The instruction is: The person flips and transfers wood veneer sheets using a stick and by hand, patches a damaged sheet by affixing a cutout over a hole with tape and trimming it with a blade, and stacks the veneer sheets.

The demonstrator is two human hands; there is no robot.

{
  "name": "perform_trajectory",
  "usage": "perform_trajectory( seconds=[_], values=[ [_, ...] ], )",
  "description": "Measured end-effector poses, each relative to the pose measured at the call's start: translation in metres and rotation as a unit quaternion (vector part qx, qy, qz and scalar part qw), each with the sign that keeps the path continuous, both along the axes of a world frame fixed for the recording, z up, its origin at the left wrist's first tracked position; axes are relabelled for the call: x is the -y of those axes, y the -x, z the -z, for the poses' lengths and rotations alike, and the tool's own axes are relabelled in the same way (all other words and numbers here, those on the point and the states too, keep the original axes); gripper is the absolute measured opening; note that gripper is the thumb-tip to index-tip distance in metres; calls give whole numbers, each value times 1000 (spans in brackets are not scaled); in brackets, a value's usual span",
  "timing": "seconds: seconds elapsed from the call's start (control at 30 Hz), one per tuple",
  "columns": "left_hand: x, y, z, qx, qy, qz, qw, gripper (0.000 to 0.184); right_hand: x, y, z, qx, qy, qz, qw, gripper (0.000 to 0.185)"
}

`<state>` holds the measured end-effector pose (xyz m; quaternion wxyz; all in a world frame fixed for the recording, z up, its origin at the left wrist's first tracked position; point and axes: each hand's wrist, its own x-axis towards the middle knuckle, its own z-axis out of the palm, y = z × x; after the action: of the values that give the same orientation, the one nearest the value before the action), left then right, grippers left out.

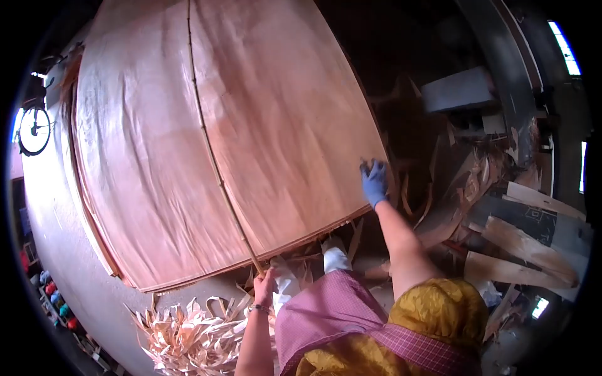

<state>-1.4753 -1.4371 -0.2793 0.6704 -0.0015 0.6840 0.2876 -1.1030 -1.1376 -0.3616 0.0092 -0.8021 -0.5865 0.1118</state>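
Note:
A large stack of thin reddish wood veneer sheets [295, 144] lies in front of me, its top sheet wavy and creased. My left hand [264, 288], bare with a band at the wrist, is closed round the near end of a long thin bamboo stick [216, 172]. The stick runs lengthwise across the top sheet to the far edge. My right hand [375, 183] wears a blue glove with dark fingertips. It is over the right near corner of the stack, fingers apart; whether it touches the sheet I cannot tell.
A heap of curled veneer strips [194, 335] lies on the floor by the stack's near left side. More scraps and wooden pieces [514, 269] are at the right, near a pale block [458, 89]. A bicycle wheel [35, 131] shows at the far left.

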Motion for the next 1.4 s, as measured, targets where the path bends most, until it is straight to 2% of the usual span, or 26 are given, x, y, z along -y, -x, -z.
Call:
perform_trajectory(
  seconds=[0.07,0.17,0.27,0.3,0.5,0.6,0.7,0.8,0.9,1.0,1.1,1.2,1.3,1.4],
  values=[
    [10,14,14,1,21,-26,999,34,-24,-17,17,22,-62,25,998,69],
    [15,26,23,-15,21,-3,1000,37,-57,-22,24,33,-55,43,997,72],
    [23,35,45,-14,27,8,1000,39,-81,-13,21,39,25,57,997,77],
    [24,36,47,-9,31,15,999,39,-82,-20,35,64,1,42,997,78],
    [5,28,33,17,44,12,999,34,-93,-14,23,59,51,47,996,74],
    [3,25,32,14,42,14,999,32,-96,-25,43,50,-29,53,997,70],
    [2,23,28,9,46,12,999,32,-103,-29,33,55,-73,20,996,68],
    [5,20,34,10,42,4,999,31,-111,-13,-6,29,71,50,996,68],
    [1,16,33,6,52,-6,999,32,-110,-18,-1,63,48,49,996,67],
    [-3,11,34,6,50,-3,999,31,-112,-42,31,43,-44,33,998,63],
    [-4,6,36,1,51,5,999,31,-122,-39,6,-45,69,51,995,61],
    [3,0,45,0,43,-5,999,30,-118,-37,9,48,-33,-3,998,57],
    [-6,-3,32,7,54,11,998,29,-122,-33,-12,105,6,-56,993,44],
    [-10,-11,26,-5,56,-64,996,28,-121,-41,-20,119,24,-137,983,35]
  ],
)
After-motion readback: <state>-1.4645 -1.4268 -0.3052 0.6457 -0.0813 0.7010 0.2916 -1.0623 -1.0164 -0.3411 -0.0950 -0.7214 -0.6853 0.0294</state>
